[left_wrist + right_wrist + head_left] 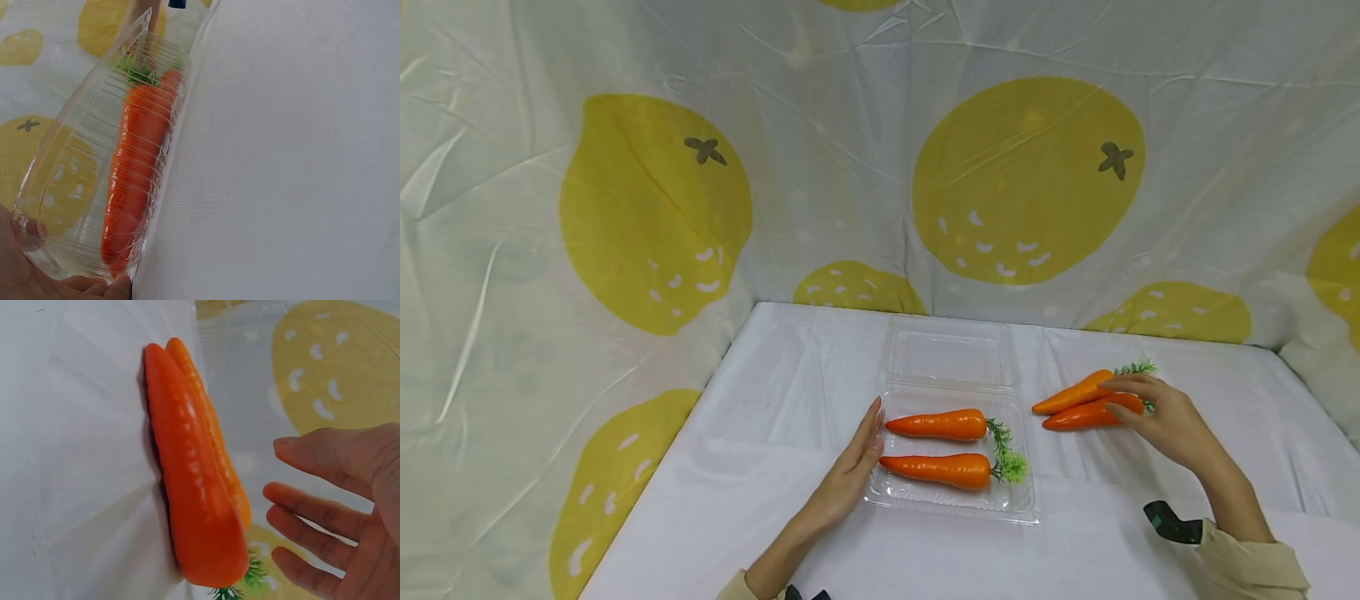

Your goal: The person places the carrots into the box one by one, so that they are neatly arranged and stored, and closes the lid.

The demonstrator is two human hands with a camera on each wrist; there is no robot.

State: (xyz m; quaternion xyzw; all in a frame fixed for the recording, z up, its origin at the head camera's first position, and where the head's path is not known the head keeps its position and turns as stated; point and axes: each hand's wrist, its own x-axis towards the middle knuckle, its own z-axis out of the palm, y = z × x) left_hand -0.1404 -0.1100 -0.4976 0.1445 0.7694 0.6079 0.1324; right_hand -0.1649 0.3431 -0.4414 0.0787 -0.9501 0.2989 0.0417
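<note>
Orange carrots (937, 472) in ridged plastic box (952, 510), L grip (846, 477) apart, touching side, R grip (1171, 423) apart nr tapered carrots (195, 475).

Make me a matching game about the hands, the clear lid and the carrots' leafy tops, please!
Things
1. left hand
2. right hand
3. lid
4. leafy tops

Matches
A. green
B. by the two carrots outside the tray
C. open, beyond the tray
D. touching the tray's left side

Pairs: 1-D, 2-B, 3-C, 4-A
</note>
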